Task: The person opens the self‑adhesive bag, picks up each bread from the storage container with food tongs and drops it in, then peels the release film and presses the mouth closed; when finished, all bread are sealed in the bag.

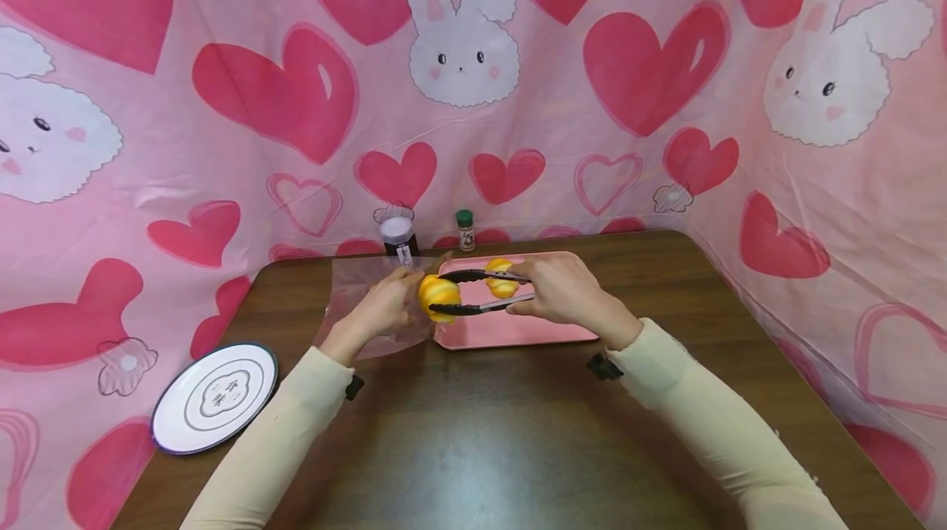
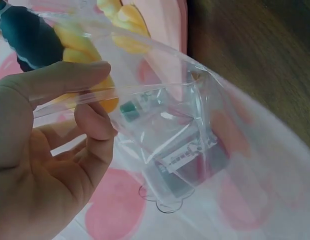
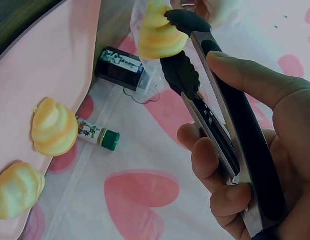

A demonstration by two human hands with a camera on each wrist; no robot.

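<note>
My left hand (image 1: 381, 306) pinches the edge of a clear plastic bag (image 2: 165, 125) between thumb and fingers. My right hand (image 1: 565, 292) grips black-tipped metal tongs (image 3: 230, 110). Between the tong tips is a yellow bread roll (image 1: 440, 297), held beside my left hand at the bag's mouth; in the left wrist view, it shows partly through the plastic. How far it is inside cannot be told. Two more bread rolls lie on the pink tray (image 1: 518, 333): one roll (image 3: 55, 127) near the tray's edge and another roll (image 3: 17, 191) beside it.
A dark jar with a pale lid (image 1: 398, 230) and a small green-capped shaker (image 1: 464, 230) stand behind the tray, near the heart-patterned cloth (image 1: 473, 127). A white plate with a blue rim (image 1: 173, 423) sits at the left edge of the wooden table (image 1: 473, 431).
</note>
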